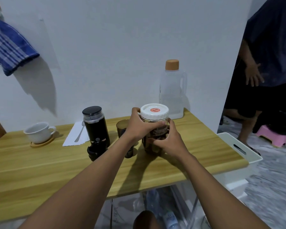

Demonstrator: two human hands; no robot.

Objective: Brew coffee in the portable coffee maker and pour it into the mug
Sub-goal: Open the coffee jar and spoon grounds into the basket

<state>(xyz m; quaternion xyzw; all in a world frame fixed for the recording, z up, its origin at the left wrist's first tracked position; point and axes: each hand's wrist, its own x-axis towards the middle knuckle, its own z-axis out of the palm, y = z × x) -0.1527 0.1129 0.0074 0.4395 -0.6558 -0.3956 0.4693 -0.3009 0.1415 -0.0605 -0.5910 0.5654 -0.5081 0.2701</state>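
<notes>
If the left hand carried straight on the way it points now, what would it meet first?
The jar: the left hand already grips it just under the white lid. Beyond the jar, that line seems to lead to the clear water bottle, though depth is unclear.

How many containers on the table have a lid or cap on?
3: the black coffee maker left of centre, the white-lidded jar being held at centre, and the orange-capped water bottle at the back right. The brown tumbler is partly hidden but looks open.

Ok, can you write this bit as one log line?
left hand: grips jar | right hand: grips jar | lid: on | mug: on coaster, untouched
</notes>
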